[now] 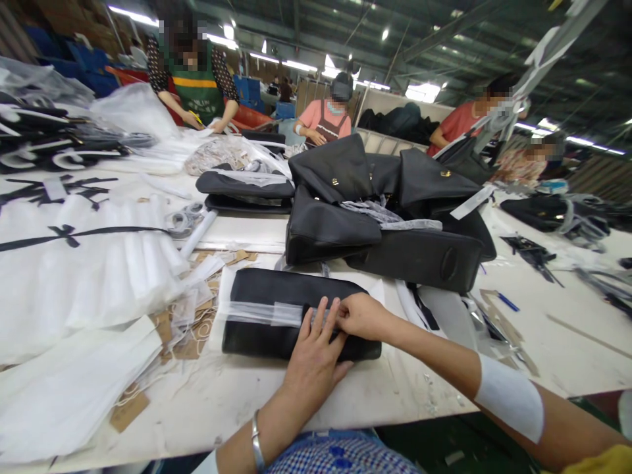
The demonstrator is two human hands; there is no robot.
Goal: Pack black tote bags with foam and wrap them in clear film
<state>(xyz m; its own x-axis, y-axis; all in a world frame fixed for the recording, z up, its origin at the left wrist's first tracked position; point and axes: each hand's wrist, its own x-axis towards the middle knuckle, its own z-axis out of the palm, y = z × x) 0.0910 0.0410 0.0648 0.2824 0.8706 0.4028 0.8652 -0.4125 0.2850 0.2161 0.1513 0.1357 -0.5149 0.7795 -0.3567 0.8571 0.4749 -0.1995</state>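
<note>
Left hand (313, 355) lies palm-down, fingers slightly spread, on a black, smooth, leather-like bag (266, 286) that is flat and roughly rectangular; it presses rather than grasps. Right hand (366, 317) is just beside it, touching the left fingers or nearly so, its thumb and fingertips brought together over the same bag; can't tell whether anything is pinched between them. Bag sits directly under both hands, its longer part reaching out left of them. A translucent whitish plastic-wrapped strip (261, 313) runs lengthwise across the bag and in under the left fingers. Thin white sheet (220, 324) peeks out from beneath the bag's far-left end. All of this rests on a pale, scuffed worktable (380, 398). Beyond the hands: heap of black leather-like bags with gold-coloured fittings (419, 258). Farther off and left of the grip, two flat black flap-shaped pieces (247, 184), stacked. Left of the hands: brown card tags with white strings (129, 411), a stack of loose white sheets (93, 388) and, farther left, white translucent rolls (99, 283) with a black ribbon (118, 230) across them. Right of the grip, well apart: slim blue pen (508, 302). Far beyond, upper left: co-worker in a green apron (197, 95).
</note>
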